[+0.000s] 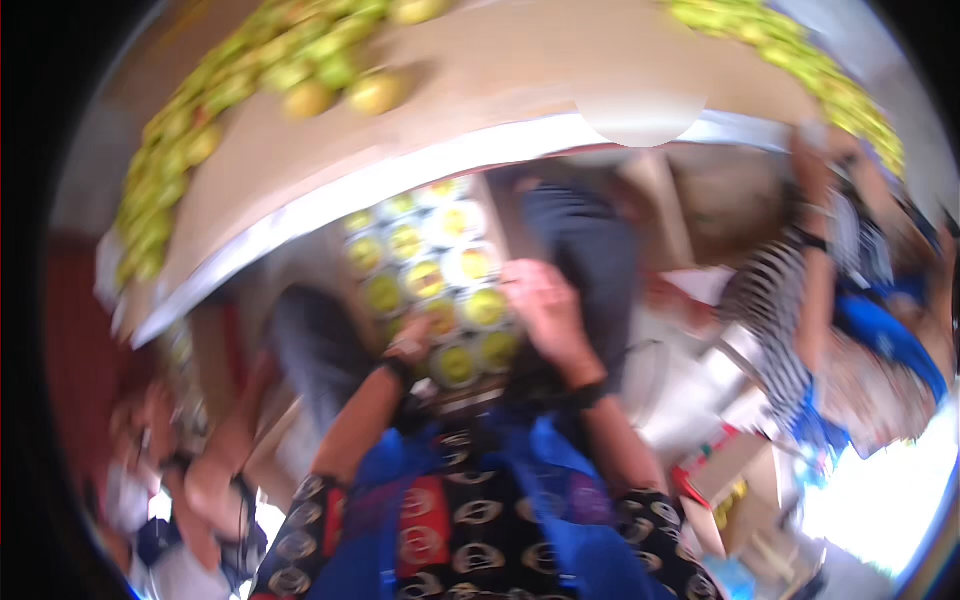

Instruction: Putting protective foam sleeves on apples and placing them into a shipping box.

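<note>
Between my knees stands a cardboard box [495, 217] with rows of round yellow-green fruits [426, 279], perhaps pears or apples. Pale wrapping surrounds several of them. My left hand [412, 339] reaches over the left side of the box, its fingers at a fruit [441, 315] in a middle row. My right hand [546, 311] is at the box's right side, close to a pale-wrapped fruit [484, 306]. Blur hides the fingertips of both hands, so whether either one grips anything is unclear.
Ahead of me, a brown table [487, 67] with a white edge [375, 180] overhangs the box. Loose fruits are piled on its left [247, 75] and right [810, 60]. People work close by on both sides. An open carton [742, 480] sits at lower right.
</note>
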Demonstrator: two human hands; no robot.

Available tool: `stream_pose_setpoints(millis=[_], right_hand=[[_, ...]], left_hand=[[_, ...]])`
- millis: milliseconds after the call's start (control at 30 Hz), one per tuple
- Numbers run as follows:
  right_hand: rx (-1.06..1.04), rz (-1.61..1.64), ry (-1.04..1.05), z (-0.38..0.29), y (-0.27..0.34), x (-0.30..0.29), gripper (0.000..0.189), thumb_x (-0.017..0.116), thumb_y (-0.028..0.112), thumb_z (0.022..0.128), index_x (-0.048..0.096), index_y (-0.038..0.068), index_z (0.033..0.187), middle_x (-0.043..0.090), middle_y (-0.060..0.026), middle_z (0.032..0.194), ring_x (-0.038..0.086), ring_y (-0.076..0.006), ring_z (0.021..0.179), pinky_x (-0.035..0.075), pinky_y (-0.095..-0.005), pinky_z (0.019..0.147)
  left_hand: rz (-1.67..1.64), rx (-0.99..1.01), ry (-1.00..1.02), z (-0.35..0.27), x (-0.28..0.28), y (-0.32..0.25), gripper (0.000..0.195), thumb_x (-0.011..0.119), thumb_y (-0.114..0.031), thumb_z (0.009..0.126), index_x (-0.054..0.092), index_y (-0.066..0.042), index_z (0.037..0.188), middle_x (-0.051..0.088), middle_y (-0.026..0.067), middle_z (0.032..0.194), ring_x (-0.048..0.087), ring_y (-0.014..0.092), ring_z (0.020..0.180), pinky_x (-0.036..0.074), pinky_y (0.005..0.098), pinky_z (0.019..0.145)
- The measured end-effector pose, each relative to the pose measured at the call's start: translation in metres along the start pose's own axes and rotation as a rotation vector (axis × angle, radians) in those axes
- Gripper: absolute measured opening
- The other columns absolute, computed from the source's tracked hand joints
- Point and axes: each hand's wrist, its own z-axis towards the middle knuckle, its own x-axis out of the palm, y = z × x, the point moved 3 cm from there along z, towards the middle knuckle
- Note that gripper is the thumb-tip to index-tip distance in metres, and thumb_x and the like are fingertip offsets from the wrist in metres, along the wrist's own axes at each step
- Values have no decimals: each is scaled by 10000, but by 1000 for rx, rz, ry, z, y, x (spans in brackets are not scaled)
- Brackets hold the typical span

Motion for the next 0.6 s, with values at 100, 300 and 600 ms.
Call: stream_pose_setpoints(millis=[100, 300, 600], right_hand=[[505, 631, 1, -28, 5, -18, 225, 610, 108, 792, 581, 23, 998, 612, -121, 968, 585, -223, 942, 463, -314, 827], [253, -491, -146, -62, 14, -86, 658, 703, 304, 684, 417, 81, 1233, 330, -217, 1309, 315, -441, 1204, 305, -526, 965], [660, -274, -158, -79, -17, -72, 969, 709, 355, 629, 149, 176, 1400, 265, -280, 1321, 386, -479, 1122, 371, -494, 936]], left_hand=[[354, 251, 114, 16, -17, 24, 374, 552, -48, 747, 495, -37, 1117, 570, 128, 1061, 583, 261, 939, 498, 413, 799], [57, 87, -55, 44, -29, 32, 423, 619, -116, 703, 512, -5, 1097, 585, 135, 1024, 583, 245, 882, 496, 349, 753], [768, 237, -197, 35, -30, 0, 626, 688, -302, 697, 463, 23, 1182, 574, 200, 1096, 555, 352, 988, 432, 402, 837]])
